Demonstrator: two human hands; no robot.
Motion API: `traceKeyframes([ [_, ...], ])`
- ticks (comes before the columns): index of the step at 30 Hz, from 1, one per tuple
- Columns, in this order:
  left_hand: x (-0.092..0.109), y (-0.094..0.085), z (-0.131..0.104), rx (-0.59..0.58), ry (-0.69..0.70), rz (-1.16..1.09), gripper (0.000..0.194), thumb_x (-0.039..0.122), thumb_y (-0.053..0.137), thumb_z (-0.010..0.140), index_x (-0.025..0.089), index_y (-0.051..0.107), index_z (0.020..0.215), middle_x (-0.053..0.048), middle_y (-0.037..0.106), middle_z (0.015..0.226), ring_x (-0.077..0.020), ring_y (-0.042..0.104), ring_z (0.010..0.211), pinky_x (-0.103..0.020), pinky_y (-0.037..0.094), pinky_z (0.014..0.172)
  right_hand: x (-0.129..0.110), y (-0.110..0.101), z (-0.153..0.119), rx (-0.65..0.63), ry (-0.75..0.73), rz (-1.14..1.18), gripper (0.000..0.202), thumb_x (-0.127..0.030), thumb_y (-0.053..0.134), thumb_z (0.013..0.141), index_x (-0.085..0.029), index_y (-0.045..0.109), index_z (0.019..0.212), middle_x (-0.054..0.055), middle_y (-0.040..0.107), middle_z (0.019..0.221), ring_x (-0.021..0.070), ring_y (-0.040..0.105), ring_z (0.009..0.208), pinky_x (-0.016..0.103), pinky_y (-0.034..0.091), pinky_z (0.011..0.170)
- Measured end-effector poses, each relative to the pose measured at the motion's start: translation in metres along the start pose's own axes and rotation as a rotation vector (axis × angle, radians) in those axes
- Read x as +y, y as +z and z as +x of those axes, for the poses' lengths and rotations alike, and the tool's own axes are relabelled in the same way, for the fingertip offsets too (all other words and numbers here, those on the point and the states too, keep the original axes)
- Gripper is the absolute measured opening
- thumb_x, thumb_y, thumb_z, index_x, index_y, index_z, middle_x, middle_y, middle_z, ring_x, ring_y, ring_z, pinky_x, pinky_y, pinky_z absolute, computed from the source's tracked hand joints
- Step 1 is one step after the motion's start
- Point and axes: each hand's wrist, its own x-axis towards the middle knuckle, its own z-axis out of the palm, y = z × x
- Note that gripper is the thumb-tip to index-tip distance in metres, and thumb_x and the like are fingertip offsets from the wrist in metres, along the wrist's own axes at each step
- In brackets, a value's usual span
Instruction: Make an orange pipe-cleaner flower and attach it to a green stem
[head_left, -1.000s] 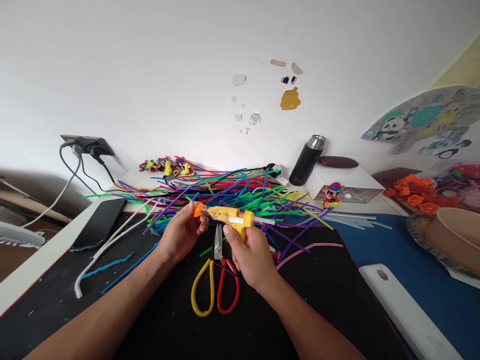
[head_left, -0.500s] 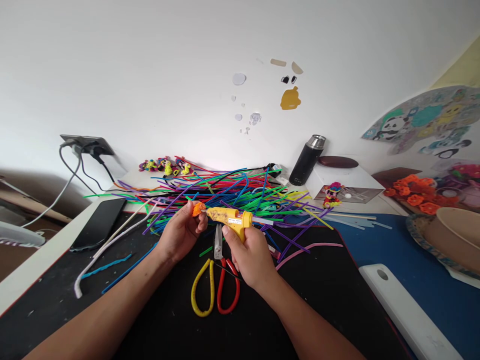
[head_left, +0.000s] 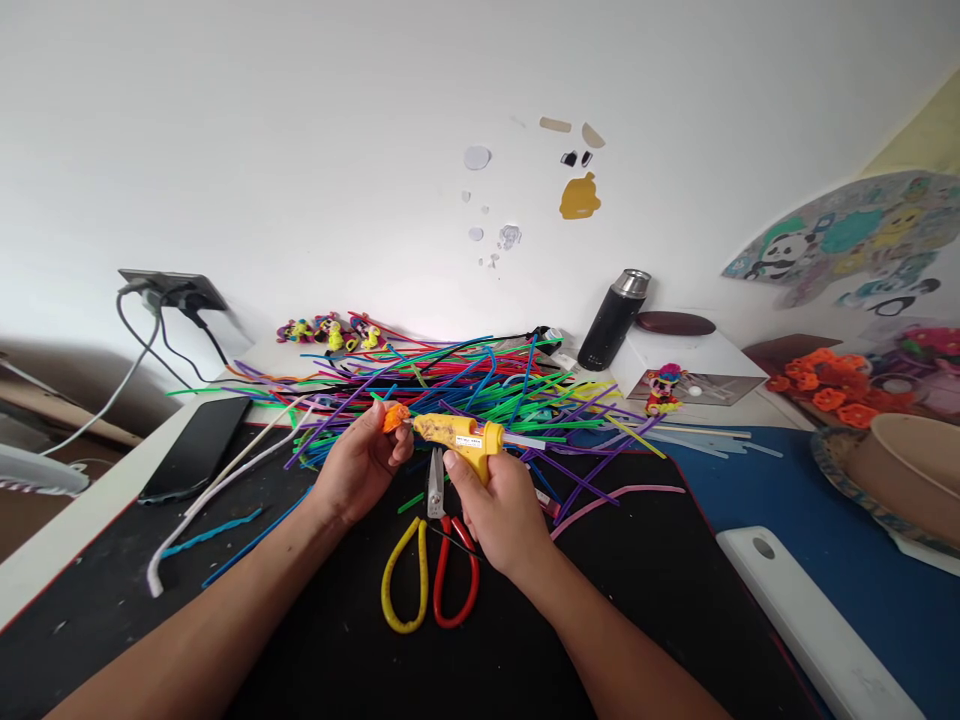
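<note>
My right hand (head_left: 504, 505) is closed round the handle of a yellow hot glue gun (head_left: 450, 432), a clear glue stick (head_left: 525, 441) poking out of its back. Its nozzle points left at a small orange fuzzy piece (head_left: 395, 416), perhaps of pipe cleaner, pinched in the fingers of my left hand (head_left: 361, 460). The nozzle tip is at or very close to the orange piece; whether they touch I cannot tell. Below the hands lie scissors (head_left: 435, 505) with one yellow and one red handle. A heap of coloured pipe cleaners (head_left: 450, 380) spreads behind.
A phone (head_left: 196, 450) lies at the left. Small fuzzy figures (head_left: 330, 330) sit at the back left, another figure (head_left: 664, 388) by a white box (head_left: 694, 350). A black flask (head_left: 613, 320) stands behind. At the right are a white bar-shaped object (head_left: 810, 620) and orange flowers (head_left: 832, 385).
Almost nothing differs. Both hands keep the glue gun and orange piece in nearly the same place, while the view shifts very slightly.
</note>
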Motion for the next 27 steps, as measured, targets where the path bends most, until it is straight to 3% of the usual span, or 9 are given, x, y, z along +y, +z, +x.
traceKeyframes([
  [8, 0.000, 0.000, 0.000, -0.026, 0.004, 0.024, 0.028, 0.039, 0.083, 0.094, 0.014, 0.072, 0.087, -0.003, 0.064, 0.069, -0.0107, 0.054, 0.053, -0.020, 0.050, 0.053, -0.001, 0.000, 0.001, -0.002, 0.005, -0.006, 0.046, -0.055, 0.057, 0.102, -0.025, 0.050, 0.067, -0.002, 0.049, 0.046, 0.0162, 0.050, 0.047, 0.028, 0.034, 0.049],
  [19, 0.021, -0.005, 0.013, 0.110, 0.106, 0.000, 0.042, 0.048, 0.069, 0.104, 0.015, 0.065, 0.078, 0.000, 0.056, 0.066, -0.0100, 0.046, 0.051, -0.021, 0.046, 0.050, 0.006, -0.002, 0.003, -0.027, 0.003, 0.030, 0.048, -0.062, 0.058, 0.102, -0.024, 0.054, 0.074, -0.003, 0.053, 0.052, 0.0146, 0.050, 0.047, 0.026, 0.036, 0.049],
  [22, 0.034, -0.002, 0.012, 0.108, 0.145, -0.017, 0.041, 0.048, 0.071, 0.103, 0.015, 0.066, 0.079, 0.000, 0.056, 0.065, -0.0102, 0.046, 0.051, -0.020, 0.046, 0.050, 0.005, -0.001, 0.000, -0.064, -0.057, -0.041, 0.047, -0.060, 0.058, 0.102, -0.023, 0.055, 0.074, -0.002, 0.054, 0.055, 0.0143, 0.050, 0.049, 0.026, 0.037, 0.051],
  [27, 0.077, -0.001, 0.000, 0.084, 0.344, -0.090, 0.038, 0.040, 0.060, 0.109, 0.016, 0.065, 0.081, -0.001, 0.056, 0.065, -0.0117, 0.046, 0.055, -0.021, 0.047, 0.053, 0.005, 0.013, -0.008, -0.094, -0.208, -0.324, 0.042, -0.056, 0.061, 0.102, -0.022, 0.063, 0.076, 0.002, 0.066, 0.067, 0.0181, 0.061, 0.059, 0.027, 0.037, 0.056],
])
